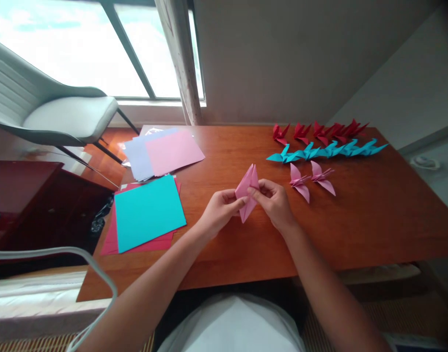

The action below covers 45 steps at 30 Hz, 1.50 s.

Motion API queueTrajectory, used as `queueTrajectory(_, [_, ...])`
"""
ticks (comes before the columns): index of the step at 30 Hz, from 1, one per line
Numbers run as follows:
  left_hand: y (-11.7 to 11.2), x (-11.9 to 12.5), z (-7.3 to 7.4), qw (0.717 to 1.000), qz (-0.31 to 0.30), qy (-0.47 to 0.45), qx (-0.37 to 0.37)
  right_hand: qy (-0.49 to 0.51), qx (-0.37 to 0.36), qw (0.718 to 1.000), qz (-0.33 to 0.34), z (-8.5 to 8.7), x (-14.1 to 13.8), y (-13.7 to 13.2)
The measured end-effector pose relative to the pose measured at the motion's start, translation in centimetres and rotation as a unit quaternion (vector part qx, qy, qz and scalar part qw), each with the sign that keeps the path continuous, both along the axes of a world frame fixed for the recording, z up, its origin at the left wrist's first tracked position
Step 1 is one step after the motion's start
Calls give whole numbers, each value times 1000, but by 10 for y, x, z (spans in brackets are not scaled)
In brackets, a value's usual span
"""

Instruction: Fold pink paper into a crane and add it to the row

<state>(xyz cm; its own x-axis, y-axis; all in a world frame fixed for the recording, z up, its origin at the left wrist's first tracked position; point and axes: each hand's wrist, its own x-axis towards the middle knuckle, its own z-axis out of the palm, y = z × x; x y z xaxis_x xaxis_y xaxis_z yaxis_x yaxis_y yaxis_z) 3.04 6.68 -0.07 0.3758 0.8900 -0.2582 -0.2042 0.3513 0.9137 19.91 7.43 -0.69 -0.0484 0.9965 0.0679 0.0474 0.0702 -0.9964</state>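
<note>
Pinching one half-folded pink paper (248, 191) from both sides: left hand (217, 209) clamped on its left edge with thumb and fingertips, right hand (276, 201) closed on its right flap. Holding it just over the wooden table (246, 254), a little to the right of the single turquoise sheet (147, 211), with its points aiming up and down.

Lying under that turquoise sheet and peeking out at its edges: red sheets (110, 242), too closely stacked for counting. Resting just behind the turquoise sheet: a pastel stack (165, 151), with one pink sheet on top of lilac ones, number unclear.

Sitting well to the right of the turquoise sheet, just past the right hand: two pink cranes (312, 180), side by side and apart. Lining up behind those, far right of the turquoise sheet: a row of turquoise cranes (326, 150), overlapping, about seven, exact count uncertain. Standing farther back again: a row of red cranes (319, 131), about six, the last ones bunching too tightly for a sure count.

Standing off the table, behind and left of the turquoise sheet: one pale chair (73, 115).
</note>
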Motion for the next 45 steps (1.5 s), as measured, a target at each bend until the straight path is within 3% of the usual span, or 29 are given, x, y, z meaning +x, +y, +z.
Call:
queueTrajectory(5, [1, 1, -5, 999, -11, 23, 41, 3, -24, 999, 38, 4, -2, 0])
queueTrajectory(12, [0, -1, -3, 998, -42, 32, 45, -7, -46, 999, -24, 5, -2, -3])
queueTrajectory(20, [0, -1, -5, 996, -43, 60, 55, 46, -64, 997, -18, 0, 0, 2])
queueTrajectory(28, [0, 1, -7, 994, -53, 62, 68, -55, -47, 997, 19, 2, 0, 1])
queueTrajectory(35, [0, -1, -7, 990, -63, 95, 79, -3, -71, 997, -34, -5, 3, 1])
queueTrajectory(45, [0, -1, -3, 989, -66, 109, 72, 47, -25, 994, -93, -7, 5, 4])
